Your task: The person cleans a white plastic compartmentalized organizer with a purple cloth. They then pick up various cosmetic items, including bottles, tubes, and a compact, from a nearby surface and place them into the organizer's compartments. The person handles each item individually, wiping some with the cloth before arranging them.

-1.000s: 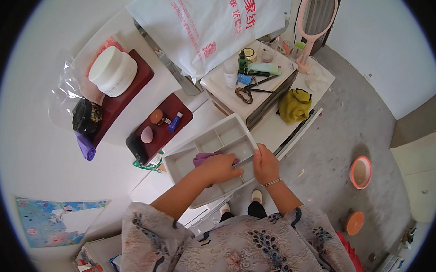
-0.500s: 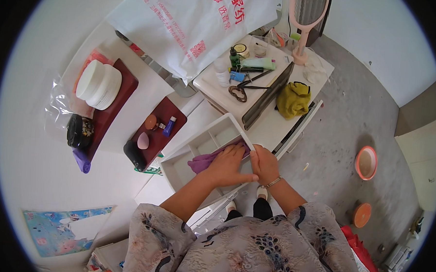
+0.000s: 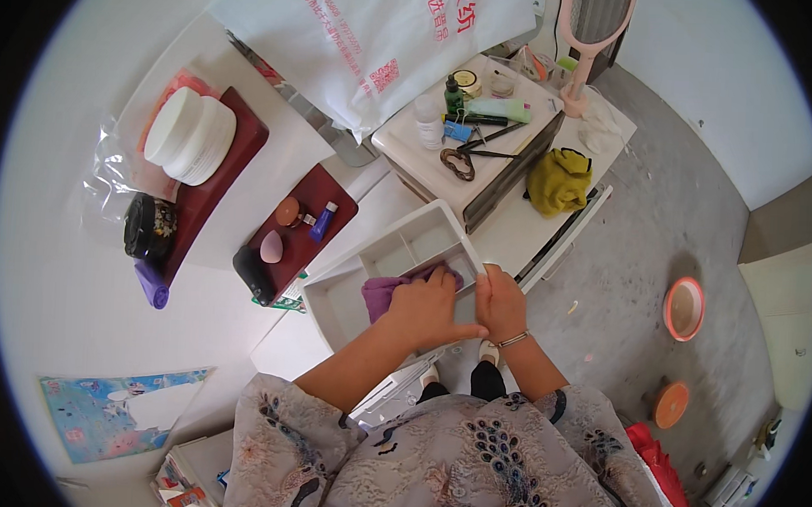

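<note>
My left hand [image 3: 422, 310] rests inside a white divided drawer tray [image 3: 329, 321], its fingers bent and pressed onto a purple cloth [image 3: 380, 294]. Part of the cloth is hidden under that hand. Around the tray's right end closes my right hand [image 3: 502, 303], with the thumb side against the rim and a bracelet at the wrist. The tray is held slanting in front of me, and its compartments by the far end hold nothing that shows.
Beyond the tray, a white cabinet top [image 3: 507, 226] carries a box of bottles, tubes and scissors, plus a yellow-green cloth [image 3: 559, 181]. A pink electric swatter [image 3: 589, 53] stands behind. Dark red shelves [image 3: 323, 186] with jars are on the left wall. Two orange-rimmed containers [image 3: 684, 308] sit on the floor.
The cloth is bunched up smaller, and my left hand's fingers are more bent on it. My right hand keeps its grip on the tray. The whole view has shifted slightly.
</note>
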Available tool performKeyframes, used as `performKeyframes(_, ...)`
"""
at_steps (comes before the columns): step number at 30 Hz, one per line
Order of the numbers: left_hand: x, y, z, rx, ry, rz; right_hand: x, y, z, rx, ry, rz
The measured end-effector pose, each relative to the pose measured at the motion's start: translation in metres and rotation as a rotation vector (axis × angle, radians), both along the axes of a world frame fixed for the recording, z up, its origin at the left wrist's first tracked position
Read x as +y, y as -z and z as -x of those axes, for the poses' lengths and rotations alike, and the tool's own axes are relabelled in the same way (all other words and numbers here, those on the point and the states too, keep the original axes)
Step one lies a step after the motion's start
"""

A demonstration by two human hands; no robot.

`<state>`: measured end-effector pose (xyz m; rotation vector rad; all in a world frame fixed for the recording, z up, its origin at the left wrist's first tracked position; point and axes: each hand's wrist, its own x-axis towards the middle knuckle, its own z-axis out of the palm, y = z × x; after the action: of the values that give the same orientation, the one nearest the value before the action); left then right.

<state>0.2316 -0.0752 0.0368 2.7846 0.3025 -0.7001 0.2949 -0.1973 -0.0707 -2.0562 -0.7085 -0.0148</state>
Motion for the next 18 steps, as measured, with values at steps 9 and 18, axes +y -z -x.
performKeyframes(9,0.017,0.042,0.010,-0.467,0.109,0.172,0.009,0.002,0.003,-0.008,-0.063,-0.067)
performKeyframes(18,0.076,0.048,0.001,-0.095,-0.217,0.996,0.037,0.015,0.011,0.078,-0.109,-0.142)
